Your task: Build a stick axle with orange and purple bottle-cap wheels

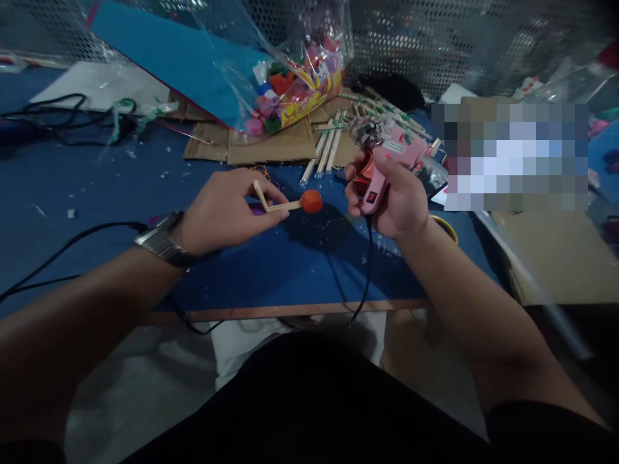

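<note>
My left hand (227, 206), wearing a metal watch, pinches thin wooden sticks (278, 207) between thumb and fingers. One stick piece angles up at the near end, and an orange faceted piece (312, 201) sits at the other end. My right hand (401, 196) is wrapped round the handle of a pink glue gun (374, 193), its black cord hanging down over the table edge. An orange-red part (366, 169) shows by the right fingers; whether it is the trigger or a separate piece, I cannot tell. Something purple (256, 209) is partly hidden behind the left hand.
A clear bag of colourful pieces (300, 90) lies on cardboard (271, 145) at the back. Several wrapped sticks (330, 147) lie beside it. Black cables (68, 245) cross the blue table (271, 277) at left. Cardboard (565, 258) and a blurred-out patch are at right.
</note>
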The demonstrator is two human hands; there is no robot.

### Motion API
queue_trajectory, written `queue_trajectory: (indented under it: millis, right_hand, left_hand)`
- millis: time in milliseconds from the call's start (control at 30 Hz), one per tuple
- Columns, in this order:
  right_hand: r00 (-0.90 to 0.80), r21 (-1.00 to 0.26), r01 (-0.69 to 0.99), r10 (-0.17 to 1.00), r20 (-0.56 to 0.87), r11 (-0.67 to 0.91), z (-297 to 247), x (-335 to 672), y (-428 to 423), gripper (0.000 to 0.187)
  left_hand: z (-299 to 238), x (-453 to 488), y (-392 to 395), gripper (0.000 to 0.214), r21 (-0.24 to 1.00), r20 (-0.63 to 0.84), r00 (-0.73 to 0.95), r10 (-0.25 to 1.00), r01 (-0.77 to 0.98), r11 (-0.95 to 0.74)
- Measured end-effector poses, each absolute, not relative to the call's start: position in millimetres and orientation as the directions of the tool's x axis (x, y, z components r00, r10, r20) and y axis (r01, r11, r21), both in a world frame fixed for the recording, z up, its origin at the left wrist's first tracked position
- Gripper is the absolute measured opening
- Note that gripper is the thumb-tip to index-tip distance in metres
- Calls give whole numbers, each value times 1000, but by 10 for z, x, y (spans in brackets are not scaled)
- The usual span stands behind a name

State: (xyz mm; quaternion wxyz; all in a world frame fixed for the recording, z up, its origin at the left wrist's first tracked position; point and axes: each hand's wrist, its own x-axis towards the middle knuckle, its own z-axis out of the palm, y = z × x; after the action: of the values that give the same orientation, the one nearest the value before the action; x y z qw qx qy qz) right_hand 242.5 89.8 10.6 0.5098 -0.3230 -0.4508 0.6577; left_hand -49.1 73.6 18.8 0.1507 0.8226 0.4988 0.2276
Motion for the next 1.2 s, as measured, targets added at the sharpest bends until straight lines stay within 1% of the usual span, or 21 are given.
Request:
queue_trajectory:
  millis: [100, 167, 300, 400, 533, 633, 733, 967, 1067, 1200]
  right_hand:
    - [-329, -921, -368, 944, 3, -126, 160, 2471, 895, 50]
    - [-347, -923, -361, 938, 0, -133, 191, 2482, 882, 53]
    - [-329, -937, -339, 943, 40, -79, 219, 2459, 845, 59]
    - [-290, -933, -356, 955, 66, -43, 221, 2434, 823, 55]
    - [-260, -936, -352, 961, 98, 0, 206, 2425, 821, 50]
    - [-288, -959, -281, 951, 115, 30, 179, 2429, 830, 51]
    - [-305, -972, -227, 943, 130, 60, 147, 2429, 834, 50]
    - [-288, -971, -227, 948, 138, 73, 124, 2415, 820, 45]
    - [-291, -969, -235, 946, 144, 75, 141, 2412, 802, 43]
    - [-300, -970, -233, 943, 143, 73, 135, 2414, 797, 42]
  left_hand:
    - [178, -482, 735, 30, 467, 150, 434, 888, 761, -451]
    - [169, -476, 734, 33, 450, 107, 453, 885, 772, -450]
    - [159, -429, 743, 39, 426, 43, 478, 877, 785, -449]
    - [160, -357, 757, 41, 414, 14, 493, 870, 789, -454]
    - [142, -271, 783, 40, 379, -4, 504, 863, 800, -465]
    - [119, -246, 798, 39, 366, -19, 508, 861, 805, -467]
    - [108, -242, 798, 37, 372, -29, 510, 860, 804, -464]
    - [102, -255, 793, 34, 397, -42, 499, 866, 804, -444]
    - [101, -268, 798, 41, 397, -29, 498, 867, 801, -447]
    - [139, -322, 802, 58, 388, -3, 505, 863, 796, -464]
